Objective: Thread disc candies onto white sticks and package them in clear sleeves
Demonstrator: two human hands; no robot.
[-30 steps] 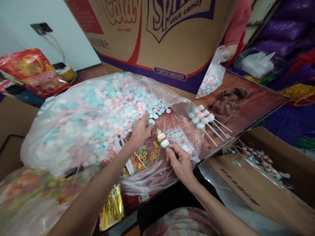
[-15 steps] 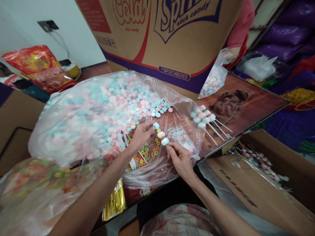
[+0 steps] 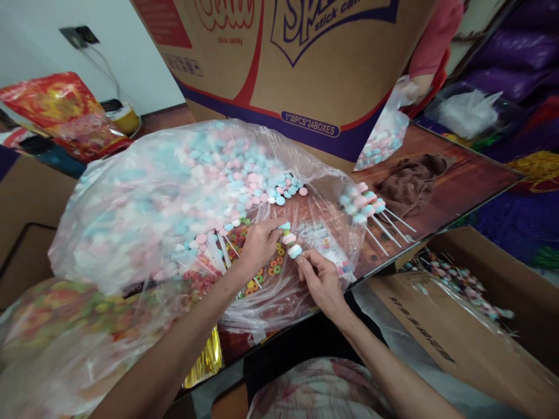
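Observation:
My right hand pinches the lower end of a thin stick that carries three round candies, pink, white and blue. My left hand has its fingertips on the top blue candy of that stick, pressing it on. Both hands work over the mouth of a large clear plastic bag full of pink, blue and white candy discs. Small coloured candy rings and loose white sticks lie on the plastic beneath my hands.
Several finished candy sticks lie on the brown table to the right. A tall printed cardboard box stands behind the bag. An open carton with more candy sticks sits at lower right. Another person in red holds a small candy bag.
My left hand left the candy pile with a blue candy and brought it onto the top of the stick. The stick went from two candies to three.

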